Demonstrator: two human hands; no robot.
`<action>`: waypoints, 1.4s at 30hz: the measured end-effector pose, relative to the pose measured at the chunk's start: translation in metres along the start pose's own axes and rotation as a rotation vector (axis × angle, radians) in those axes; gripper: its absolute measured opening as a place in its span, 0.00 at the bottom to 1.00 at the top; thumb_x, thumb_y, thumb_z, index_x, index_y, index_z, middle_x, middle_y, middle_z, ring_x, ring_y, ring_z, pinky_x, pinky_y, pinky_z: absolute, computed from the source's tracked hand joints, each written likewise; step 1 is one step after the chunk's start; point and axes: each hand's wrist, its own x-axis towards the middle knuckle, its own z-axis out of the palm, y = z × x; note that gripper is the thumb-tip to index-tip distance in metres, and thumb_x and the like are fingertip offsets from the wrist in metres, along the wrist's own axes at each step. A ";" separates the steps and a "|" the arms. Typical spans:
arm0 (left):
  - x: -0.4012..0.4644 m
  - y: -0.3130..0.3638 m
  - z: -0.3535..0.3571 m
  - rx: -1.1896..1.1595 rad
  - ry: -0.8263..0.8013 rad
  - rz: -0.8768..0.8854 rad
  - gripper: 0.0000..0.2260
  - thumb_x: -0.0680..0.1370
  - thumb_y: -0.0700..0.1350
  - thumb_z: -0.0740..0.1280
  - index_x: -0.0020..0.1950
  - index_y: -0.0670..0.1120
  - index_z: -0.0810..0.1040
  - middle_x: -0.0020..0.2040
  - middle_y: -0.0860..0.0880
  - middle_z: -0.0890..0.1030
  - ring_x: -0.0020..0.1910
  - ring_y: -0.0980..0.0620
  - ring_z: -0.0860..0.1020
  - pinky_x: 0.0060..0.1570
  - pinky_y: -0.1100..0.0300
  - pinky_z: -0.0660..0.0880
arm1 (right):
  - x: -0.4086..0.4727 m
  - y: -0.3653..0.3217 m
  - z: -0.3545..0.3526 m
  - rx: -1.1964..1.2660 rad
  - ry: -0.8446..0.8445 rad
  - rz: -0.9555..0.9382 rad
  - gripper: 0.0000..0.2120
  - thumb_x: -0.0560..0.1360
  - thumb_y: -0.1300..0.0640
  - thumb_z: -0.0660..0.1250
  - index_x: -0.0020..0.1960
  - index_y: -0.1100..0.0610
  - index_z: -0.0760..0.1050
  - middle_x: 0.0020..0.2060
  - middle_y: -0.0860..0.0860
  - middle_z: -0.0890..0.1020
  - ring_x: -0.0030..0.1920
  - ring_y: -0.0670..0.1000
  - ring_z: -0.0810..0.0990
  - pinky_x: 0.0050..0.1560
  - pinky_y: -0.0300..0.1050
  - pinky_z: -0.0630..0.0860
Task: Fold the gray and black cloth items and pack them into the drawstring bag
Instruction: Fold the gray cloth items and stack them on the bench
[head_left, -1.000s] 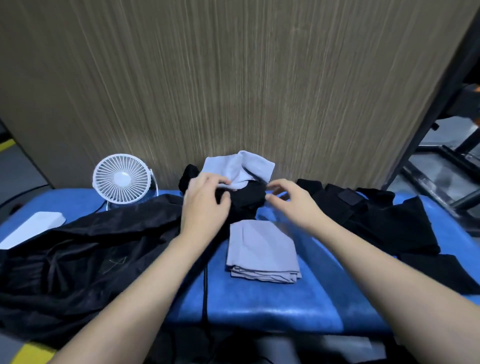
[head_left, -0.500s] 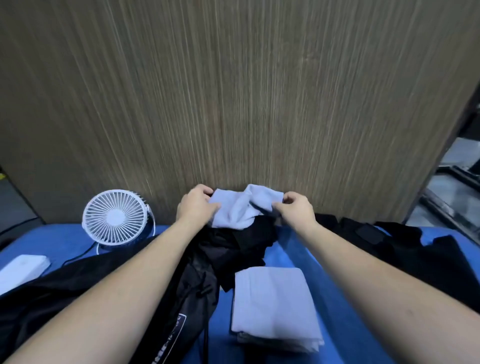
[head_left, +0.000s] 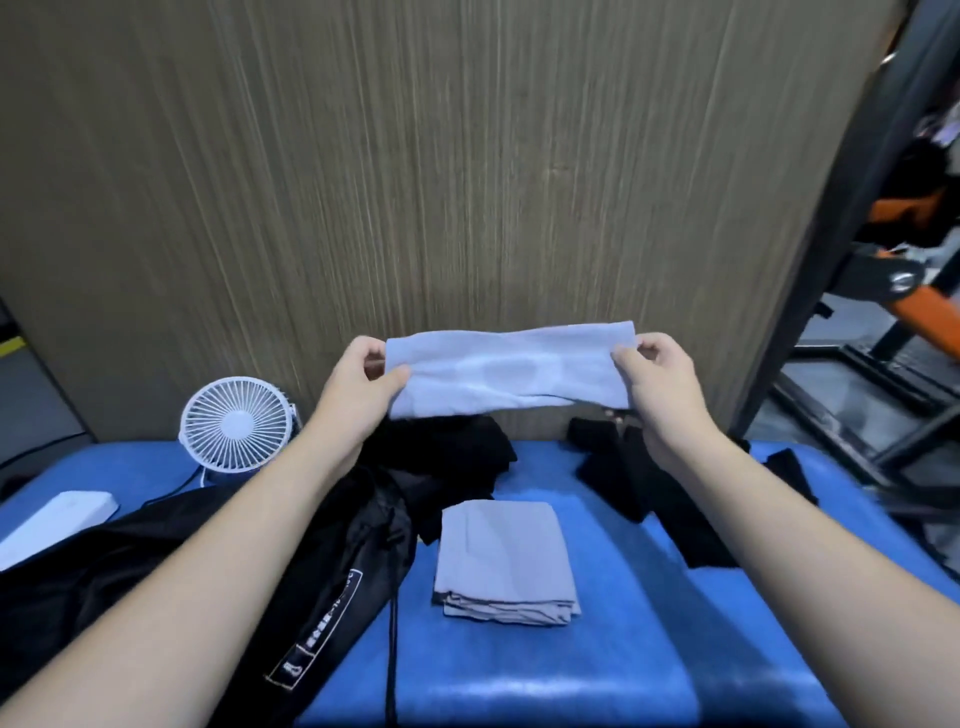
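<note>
While my left hand (head_left: 363, 382) and right hand (head_left: 655, 374) pinch the gray cloth (head_left: 509, 370) taut midair, uneven tension could skew its fold or slip an end.

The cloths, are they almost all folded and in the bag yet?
Not nearly. One folded gray cloth stack lies finished on the blue padded table. The left hand and right hand hold a light gray cloth stretched out in the air, ready to fold. Black cloths lie unfolded, and nothing can be seen going into the black drawstring bag.
</note>
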 end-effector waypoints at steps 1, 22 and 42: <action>-0.012 0.004 0.001 -0.028 -0.036 -0.017 0.07 0.75 0.41 0.69 0.47 0.53 0.73 0.47 0.47 0.80 0.45 0.52 0.76 0.48 0.55 0.73 | -0.009 -0.001 -0.009 0.024 -0.006 0.016 0.04 0.75 0.59 0.66 0.49 0.56 0.74 0.41 0.55 0.80 0.31 0.46 0.78 0.27 0.41 0.72; -0.124 -0.051 0.042 0.268 -0.195 -0.092 0.16 0.76 0.40 0.70 0.55 0.59 0.72 0.49 0.48 0.77 0.32 0.52 0.75 0.40 0.62 0.73 | -0.083 0.073 -0.081 -0.254 -0.111 0.362 0.05 0.74 0.60 0.65 0.49 0.58 0.77 0.37 0.54 0.79 0.32 0.52 0.74 0.25 0.43 0.65; -0.128 -0.061 0.041 0.018 -0.178 -0.215 0.11 0.84 0.49 0.58 0.57 0.53 0.80 0.58 0.49 0.80 0.53 0.58 0.78 0.41 0.72 0.73 | -0.123 0.038 0.045 0.045 -0.489 0.386 0.13 0.76 0.59 0.69 0.57 0.59 0.69 0.29 0.56 0.75 0.23 0.54 0.71 0.23 0.42 0.67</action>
